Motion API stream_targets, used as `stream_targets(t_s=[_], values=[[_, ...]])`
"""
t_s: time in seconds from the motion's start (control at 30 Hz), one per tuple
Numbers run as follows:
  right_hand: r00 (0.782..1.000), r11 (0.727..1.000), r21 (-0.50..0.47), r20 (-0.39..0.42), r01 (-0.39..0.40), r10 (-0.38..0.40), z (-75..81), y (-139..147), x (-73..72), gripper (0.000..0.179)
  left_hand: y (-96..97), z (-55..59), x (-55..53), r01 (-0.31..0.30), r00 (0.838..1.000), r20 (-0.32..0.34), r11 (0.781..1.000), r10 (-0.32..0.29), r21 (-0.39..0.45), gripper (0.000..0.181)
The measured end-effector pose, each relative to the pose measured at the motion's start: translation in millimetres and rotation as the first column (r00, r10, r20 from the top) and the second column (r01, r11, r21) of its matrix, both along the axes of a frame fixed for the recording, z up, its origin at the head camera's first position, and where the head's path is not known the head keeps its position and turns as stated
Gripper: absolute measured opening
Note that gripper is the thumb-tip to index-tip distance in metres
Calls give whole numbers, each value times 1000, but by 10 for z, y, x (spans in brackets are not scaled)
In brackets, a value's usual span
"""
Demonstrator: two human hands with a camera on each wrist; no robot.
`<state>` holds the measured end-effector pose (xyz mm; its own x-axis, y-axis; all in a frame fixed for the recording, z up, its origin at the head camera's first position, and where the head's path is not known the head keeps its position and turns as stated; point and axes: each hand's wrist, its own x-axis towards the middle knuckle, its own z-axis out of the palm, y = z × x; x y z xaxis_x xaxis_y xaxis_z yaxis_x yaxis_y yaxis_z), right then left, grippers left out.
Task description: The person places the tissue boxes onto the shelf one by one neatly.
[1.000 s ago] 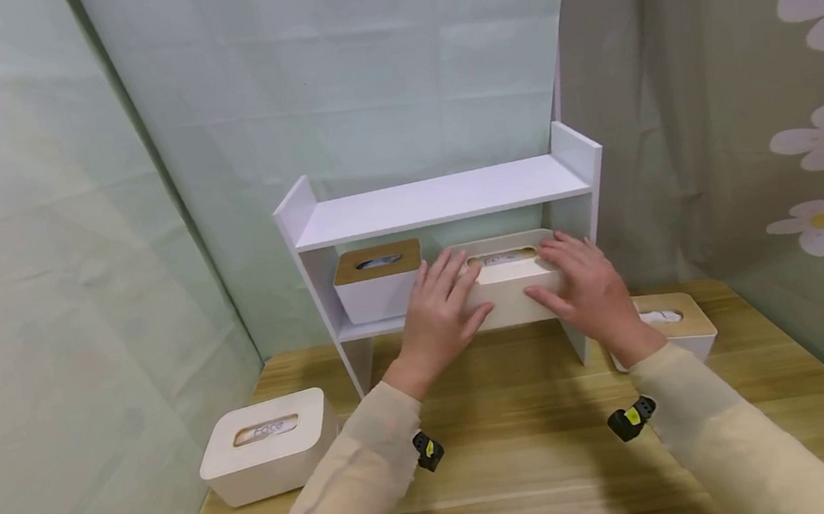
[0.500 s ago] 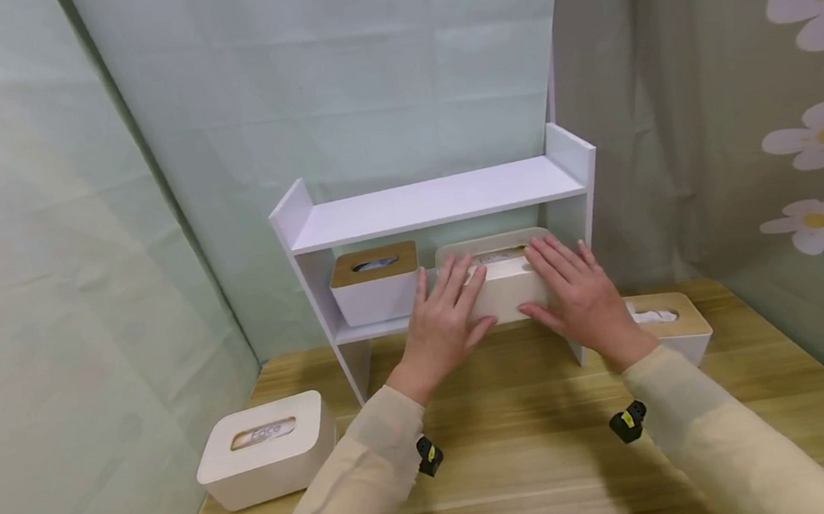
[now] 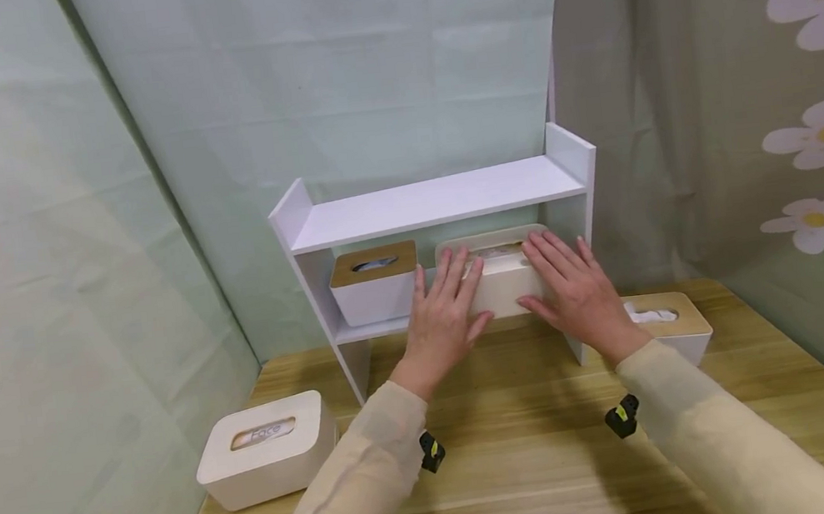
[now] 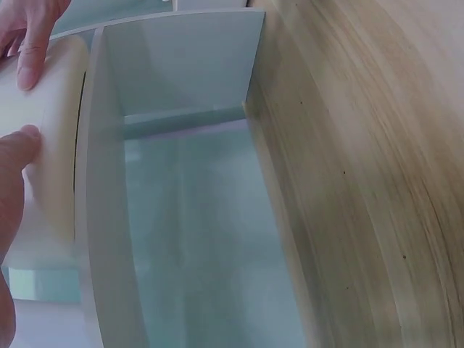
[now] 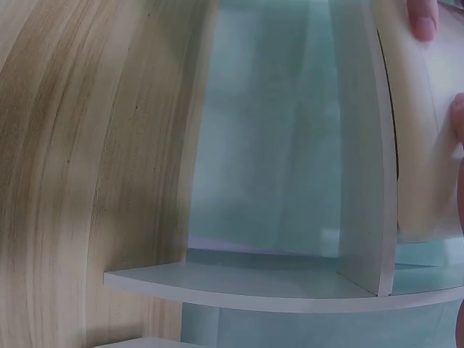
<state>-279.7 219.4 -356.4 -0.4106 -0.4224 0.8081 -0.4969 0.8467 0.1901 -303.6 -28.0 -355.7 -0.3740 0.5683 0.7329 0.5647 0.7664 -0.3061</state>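
Note:
A cream tissue box (image 3: 508,290) sits on the lower board of the white shelf (image 3: 436,202), right of centre. My left hand (image 3: 440,321) lies against its front left, fingers extended over the top edge and thumb on the front face. On the front right, my right hand (image 3: 580,296) touches it the same way. Both wrist views show thumbs on the face of the box (image 4: 54,188), whose lower edge runs along the shelf board (image 5: 366,145). Left of it on the same board stands a white tissue box with a wooden lid (image 3: 376,286).
Another cream tissue box (image 3: 275,460) stands on the wooden table (image 3: 525,471) at the left. A second wooden-lidded box (image 3: 679,325) is right of the shelf, partly behind my right forearm. Curtains (image 3: 377,68) hang behind and at both sides.
The cream box has shifted a little left and farther back on the lower board. My right hand has moved inward from the box's right end to its front, fingers straighter.

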Motion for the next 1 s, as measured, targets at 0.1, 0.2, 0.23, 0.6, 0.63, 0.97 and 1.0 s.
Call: stream_targets(t_s=[0.1,0.2,0.23,0.6,0.63,0.97,1.0], values=[[1000,1000,7,2,4,-4,16,-4,-23,78,1,17,-17,-1,1000,-9,1000,1,-2,85],[1000,1000,7,0,5,-5,25,-6,-48,79,4,31,-36,3,1000,-19,1000,-4,-4,84],[1000,1000,7,0,5,-5,27,-6,-55,80,4,34,-43,4,1000,-22,1000,-4,-6,84],[1000,1000,-5,9,20,-20,32,-20,-126,81,17,64,-146,-35,999,-6,998,35,-45,82],[1000,1000,-7,13,22,-21,35,-22,-130,82,20,67,-153,-41,999,-4,998,41,-51,82],[999,999,-8,16,39,-39,37,-19,-204,84,43,82,-232,-67,998,-14,995,66,-71,83],[999,999,-9,16,42,-41,40,-19,-210,84,45,83,-237,-67,998,-17,995,66,-71,83]])
